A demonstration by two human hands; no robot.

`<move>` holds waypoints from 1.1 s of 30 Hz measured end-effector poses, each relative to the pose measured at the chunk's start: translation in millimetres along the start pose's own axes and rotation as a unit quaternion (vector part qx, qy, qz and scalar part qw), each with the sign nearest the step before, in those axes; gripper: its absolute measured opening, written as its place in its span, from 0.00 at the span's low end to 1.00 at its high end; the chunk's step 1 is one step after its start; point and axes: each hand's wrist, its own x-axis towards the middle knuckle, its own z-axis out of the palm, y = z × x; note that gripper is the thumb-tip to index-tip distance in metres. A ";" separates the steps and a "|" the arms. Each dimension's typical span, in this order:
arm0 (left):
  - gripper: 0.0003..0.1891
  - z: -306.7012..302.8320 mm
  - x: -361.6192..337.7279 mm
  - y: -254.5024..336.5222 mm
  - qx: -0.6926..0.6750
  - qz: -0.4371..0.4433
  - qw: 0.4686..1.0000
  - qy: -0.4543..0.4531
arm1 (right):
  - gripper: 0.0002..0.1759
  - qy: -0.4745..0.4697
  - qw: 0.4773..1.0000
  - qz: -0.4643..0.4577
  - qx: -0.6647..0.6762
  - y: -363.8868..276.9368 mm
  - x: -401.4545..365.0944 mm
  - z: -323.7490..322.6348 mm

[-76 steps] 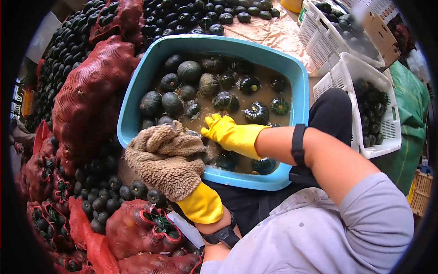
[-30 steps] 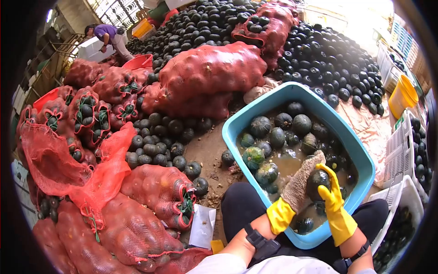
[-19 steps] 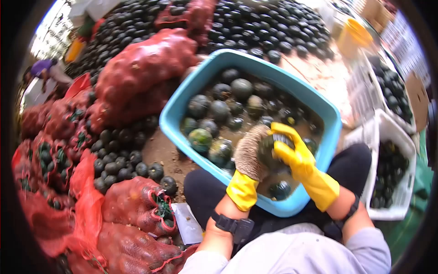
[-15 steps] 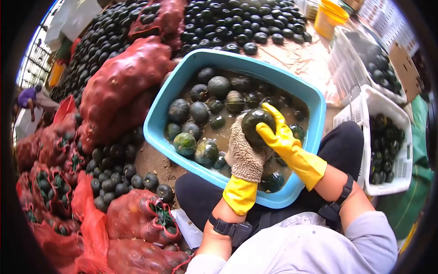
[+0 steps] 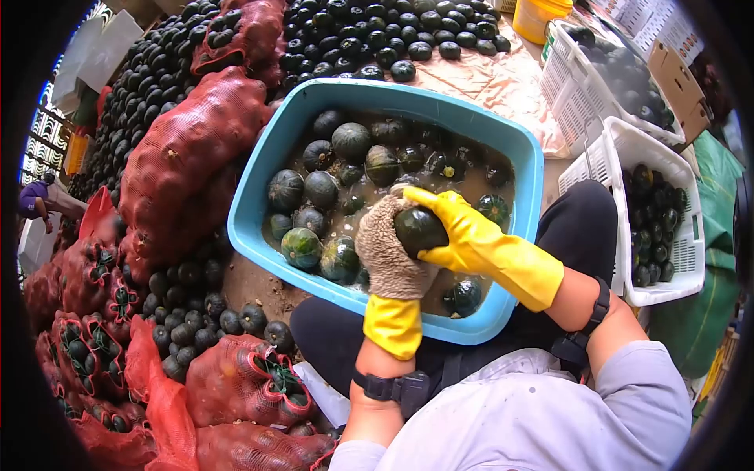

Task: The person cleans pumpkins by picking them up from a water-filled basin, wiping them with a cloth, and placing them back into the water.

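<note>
A dark green round squash (image 5: 420, 232) is held between both my hands above the blue tub (image 5: 528, 228). My left hand (image 5: 393, 251), in a yellow rubber glove with a tan fleecy washing mitt over it, presses against the squash's left side. In a yellow rubber glove, my right hand (image 5: 463, 228) grips it from the right, thumb below and fingers over the top. Murky brown water (image 5: 338, 231) fills the tub, where several more squashes (image 5: 351, 142) float, some streaked with green and orange. The left fingertips are hidden by the mitt.
Red mesh sacks (image 5: 188, 165) full of squashes are piled on the left. Loose squashes (image 5: 184, 322) lie on the floor beside them. White plastic crates (image 5: 687, 263) with squashes stand at the right, and a yellow bucket (image 5: 538, 22) is behind. A person (image 5: 38, 200) bends at far left.
Both hands have shifted with the squash slightly down and left in view. My right hand's fingers have moved over its top toward the mitt. The camera view has shifted a little.
</note>
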 end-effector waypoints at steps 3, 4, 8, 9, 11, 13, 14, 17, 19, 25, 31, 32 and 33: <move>0.35 -13.2 7.6 3.9 -0.004 -0.013 1.000 -0.007 | 0.42 0.011 0.951 0.040 0.306 17.5 -0.4 17.0; 0.37 -1.5 -3.2 -2.8 0.060 -0.011 0.998 -0.011 | 0.41 0.009 0.893 0.069 0.444 25.1 3.1 24.7; 0.35 12.8 -4.1 21.1 0.029 -0.112 0.993 0.038 | 0.40 0.220 0.890 0.022 0.398 44.4 14.1 61.6; 0.39 7.2 -1.3 19.4 0.029 -0.071 0.997 0.018 | 0.46 0.135 0.957 0.029 0.256 36.4 14.5 32.3; 0.41 -8.5 9.1 17.4 -0.029 -0.041 0.998 -0.022 | 0.51 0.113 0.989 -0.058 0.082 16.4 2.4 18.5; 0.37 -25.1 16.7 15.3 -0.075 -0.015 0.997 -0.021 | 0.49 0.085 0.988 -0.125 0.026 11.6 -9.4 8.7; 0.34 -25.6 18.5 13.0 -0.087 -0.017 0.996 -0.017 | 0.48 0.088 0.983 -0.097 0.127 11.5 -7.7 11.7; 0.31 -3.9 22.1 21.0 -0.177 -0.162 0.971 0.007 | 0.44 0.085 0.916 0.004 0.391 29.8 12.7 31.0; 0.30 8.7 27.4 46.0 -0.274 -0.276 0.920 0.041 | 0.42 0.242 0.931 -0.014 0.273 78.3 39.7 64.6; 0.33 23.3 -0.9 31.0 0.067 -0.253 0.961 -0.089 | 0.45 0.289 0.955 -0.070 -0.007 71.4 17.4 64.4; 0.27 -5.9 9.7 0.9 -0.007 -0.017 0.992 -0.123 | 0.36 0.078 0.778 0.185 0.595 28.9 -26.7 51.8; 0.23 -6.3 5.0 -3.7 0.005 -0.056 0.988 -0.146 | 0.38 0.015 0.733 0.202 0.650 20.4 -37.2 39.4; 0.19 -0.6 5.0 2.9 0.016 -0.076 0.993 -0.083 | 0.43 0.010 0.679 0.253 0.689 20.8 -39.2 35.3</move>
